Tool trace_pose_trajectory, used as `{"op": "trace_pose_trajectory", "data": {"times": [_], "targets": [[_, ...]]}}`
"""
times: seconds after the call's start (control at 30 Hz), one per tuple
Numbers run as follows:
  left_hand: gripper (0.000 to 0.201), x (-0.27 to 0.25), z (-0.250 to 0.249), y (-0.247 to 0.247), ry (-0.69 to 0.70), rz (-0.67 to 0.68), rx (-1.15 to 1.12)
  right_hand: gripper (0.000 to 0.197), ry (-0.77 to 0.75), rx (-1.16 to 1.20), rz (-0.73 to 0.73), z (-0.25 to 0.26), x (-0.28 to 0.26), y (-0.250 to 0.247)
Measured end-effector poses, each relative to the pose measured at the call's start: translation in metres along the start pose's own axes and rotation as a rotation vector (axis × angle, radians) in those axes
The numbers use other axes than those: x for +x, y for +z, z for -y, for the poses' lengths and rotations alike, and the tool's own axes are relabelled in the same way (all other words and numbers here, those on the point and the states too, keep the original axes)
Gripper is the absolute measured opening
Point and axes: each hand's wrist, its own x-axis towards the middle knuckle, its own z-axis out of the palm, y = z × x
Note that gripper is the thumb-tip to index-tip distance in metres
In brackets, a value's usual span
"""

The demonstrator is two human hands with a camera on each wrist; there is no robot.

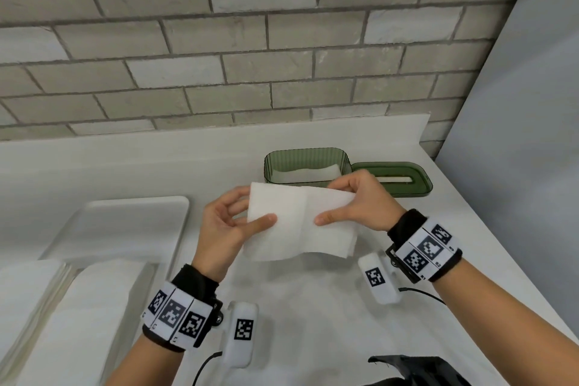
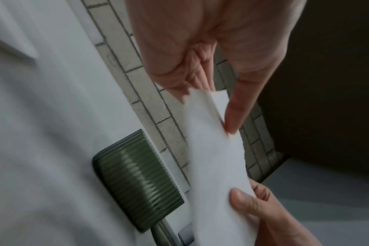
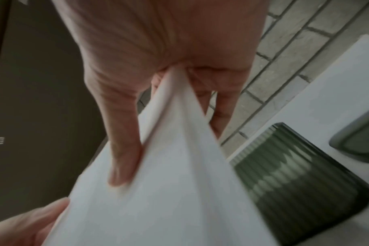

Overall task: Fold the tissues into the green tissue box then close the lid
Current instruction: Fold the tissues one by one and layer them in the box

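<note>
A: Folding is the step going on, as I am judging it. The left hand [image 1: 224, 226] and the right hand [image 1: 357, 200] are each pinching one side of a white tissue [image 1: 300, 222], thumb on the near face and fingers behind, and are holding it in the air above the desk [image 1: 329, 307].

B: Where is the green tissue box [image 1: 305, 163] sitting?

A: Just behind the tissue, near the back wall, with its top open. Something white is already lying inside. The lid [image 1: 394, 177] is lying flat on the desk, touching the box on its right.

B: So what is the next move asking for?

A: Probably bringing the two sides together along the crease that is showing down the middle, then carrying the folded tissue forward and lowering it past the box rim. Closing the lid is coming later, I think.

B: Is anything crowding the hands?

A: Not much. A white tray [image 1: 125, 222] and a stack of tissues [image 1: 62, 307] are sitting well off to the left. The desk edge is running close by on the right, past the lid, so the lid is needing care when it is being picked up.
</note>
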Motion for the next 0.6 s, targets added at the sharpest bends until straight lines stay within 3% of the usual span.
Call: {"op": "trace_pose_trajectory", "data": {"times": [0.13,0.23,0.33,0.47,0.6], "targets": [[0.030,0.005,0.016,0.010,-0.112,-0.013,0.065,0.026,-0.031,0.098,-0.173,-0.005,0.005,0.014],[0.029,0.014,0.027,0.008,-0.144,-0.062,0.076,0.027,-0.016,0.267,-0.277,-0.018,0.008,0.022],[0.027,0.015,0.049,0.003,-0.231,-0.028,0.160,0.030,0.124,0.387,-0.228,-0.050,0.003,0.040],[0.021,0.007,0.079,0.000,-0.306,0.021,0.300,0.047,0.287,0.282,-0.088,-0.090,-0.009,0.059],[0.018,0.009,0.073,-0.010,-0.332,-0.016,0.251,0.053,0.292,0.015,0.056,-0.099,-0.020,0.005]]}}
